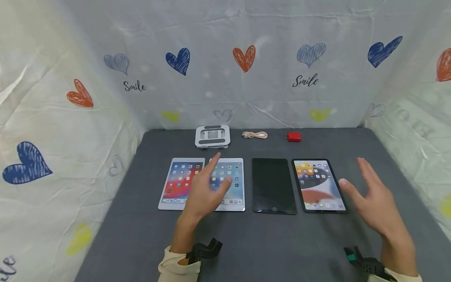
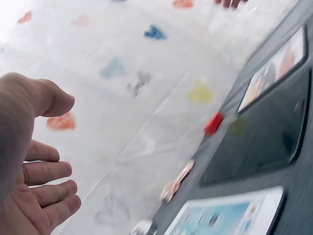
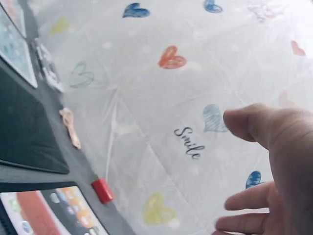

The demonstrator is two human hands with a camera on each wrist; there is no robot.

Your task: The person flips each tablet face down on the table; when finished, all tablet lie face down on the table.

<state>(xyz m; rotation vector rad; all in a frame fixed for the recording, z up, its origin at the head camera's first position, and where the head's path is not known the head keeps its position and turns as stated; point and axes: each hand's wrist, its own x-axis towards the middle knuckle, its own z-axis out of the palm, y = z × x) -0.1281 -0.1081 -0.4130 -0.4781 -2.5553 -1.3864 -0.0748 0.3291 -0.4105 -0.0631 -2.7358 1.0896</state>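
Left hand [image 1: 204, 196] and right hand [image 1: 378, 203] held out, gripping nothing

At lower center of the head view, the left hand hovers over the two white-framed tablets, its thumb spread well away from the fingers. It covers part of the red-and-blue screen of the leftmost tablet [image 1: 179, 182] and part of the pale blue screen of the second white tablet [image 1: 234, 192]. At lower right, the right hand has its thumb just beside the right edge of the lit black-framed tablet [image 1: 320, 186], also with a wide gap between thumb and fingers. The wrist views show both hands raised and apart from the tablets.

Between the hands, right of center, lies the dark-screened tablet [image 1: 274, 186] with its home button at the near edge. All four tablets lie face up in one row across the middle of the gray table [image 1: 275, 243], probably so that each screen faces the person and can be compared.

Behind them, near the table's far edge, are a folded gray stand [image 1: 213, 136], a pale cable [image 1: 255, 134] looped into a bundle, likely to prevent tangles, and a red charger plug [image 1: 293, 136] with its prongs pointing left. Setting these accessories farther back seems to leave the tablets within easier reach.
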